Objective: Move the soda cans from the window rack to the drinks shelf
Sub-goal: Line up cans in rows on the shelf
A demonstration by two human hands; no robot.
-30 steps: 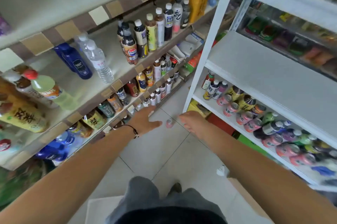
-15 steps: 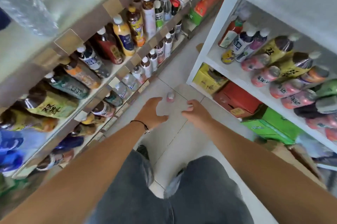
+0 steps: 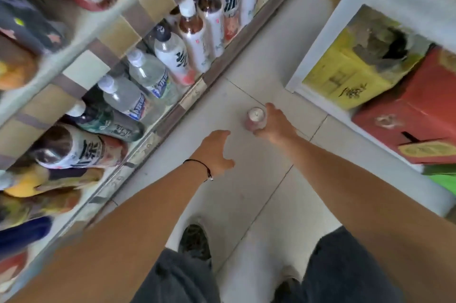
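A pink soda can [image 3: 256, 120] stands upright on the pale tiled floor [image 3: 249, 194] at the centre of the frame, its silver top facing the camera and its long axis vertical. The person's right hand [image 3: 274, 123] is at the can, reaching in from the lower right; fingers curl round its right side and the thumb sits low at its base, though blur leaves it unclear how firm the hold is. The left hand [image 3: 214, 150] hangs just below and left of the can, apart from it, fingers loosely spread and holding nothing, a dark cord [image 3: 199, 166] at the wrist. The right hand is plainly the nearer, so the lift looks to be its job, straight up along the can's axis. Bottled drinks line the drinks shelf [image 3: 158, 127] running up the left of the frame; a white rack [image 3: 328, 31] at upper right holds yellow and red cartons [image 3: 399, 95].
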